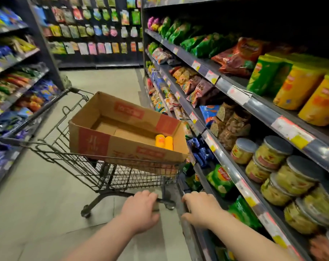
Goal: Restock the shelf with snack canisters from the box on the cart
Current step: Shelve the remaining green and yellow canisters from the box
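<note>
Hands low, backs up, forearms extended forward: left hand point(141, 208) over cart point(81, 164) base, right hand point(201, 210) at foot of shelving point(257, 102); fingers curled away, grip state indeterminate. Cardboard box point(122, 146) on cart holds two yellow canisters point(164, 142) in near right corner. Judged light, rigid, smooth-walled; grasp round mid-body, one per hand.

Red printing on the cardboard box point(96, 146) and the shelf price tags point(238, 95) is too blurred to read.
</note>
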Action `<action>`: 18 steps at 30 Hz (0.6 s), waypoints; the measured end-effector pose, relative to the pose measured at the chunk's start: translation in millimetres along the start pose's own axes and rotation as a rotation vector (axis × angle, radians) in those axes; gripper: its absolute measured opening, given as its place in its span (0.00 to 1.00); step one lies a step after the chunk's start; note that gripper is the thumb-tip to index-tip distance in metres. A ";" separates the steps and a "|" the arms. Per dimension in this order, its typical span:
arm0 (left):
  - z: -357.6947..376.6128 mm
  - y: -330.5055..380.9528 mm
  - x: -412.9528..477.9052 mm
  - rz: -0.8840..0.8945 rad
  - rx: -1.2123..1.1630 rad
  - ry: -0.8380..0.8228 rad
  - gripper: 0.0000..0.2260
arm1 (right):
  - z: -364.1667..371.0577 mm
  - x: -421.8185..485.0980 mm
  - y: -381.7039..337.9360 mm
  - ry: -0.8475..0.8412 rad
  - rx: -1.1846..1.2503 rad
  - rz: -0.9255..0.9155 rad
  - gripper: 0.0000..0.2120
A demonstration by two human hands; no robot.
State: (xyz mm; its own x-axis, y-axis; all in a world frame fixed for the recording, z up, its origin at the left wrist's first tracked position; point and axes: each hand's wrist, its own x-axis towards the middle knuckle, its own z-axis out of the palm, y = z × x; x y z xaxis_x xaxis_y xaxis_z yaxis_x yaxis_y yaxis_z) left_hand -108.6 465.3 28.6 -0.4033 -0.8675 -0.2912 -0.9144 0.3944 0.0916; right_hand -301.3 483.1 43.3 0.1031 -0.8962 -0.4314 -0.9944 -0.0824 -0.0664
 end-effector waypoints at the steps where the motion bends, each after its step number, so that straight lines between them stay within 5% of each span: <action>1: -1.3 1.6 6.8 -0.005 -0.004 0.000 0.24 | -3.4 7.0 6.6 0.000 0.000 -0.005 0.21; 18: -16.2 -23.7 102.3 0.003 0.028 -0.073 0.25 | -19.6 95.4 34.3 -0.052 0.092 0.000 0.26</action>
State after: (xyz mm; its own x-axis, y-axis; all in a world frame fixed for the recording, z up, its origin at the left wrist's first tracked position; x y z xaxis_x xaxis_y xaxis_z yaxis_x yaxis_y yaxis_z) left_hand -128.7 362.3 12.1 -0.4017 -0.8422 -0.3596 -0.9113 0.4063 0.0663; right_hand -326.1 386.3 17.5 0.1066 -0.8724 -0.4770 -0.9882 -0.0401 -0.1476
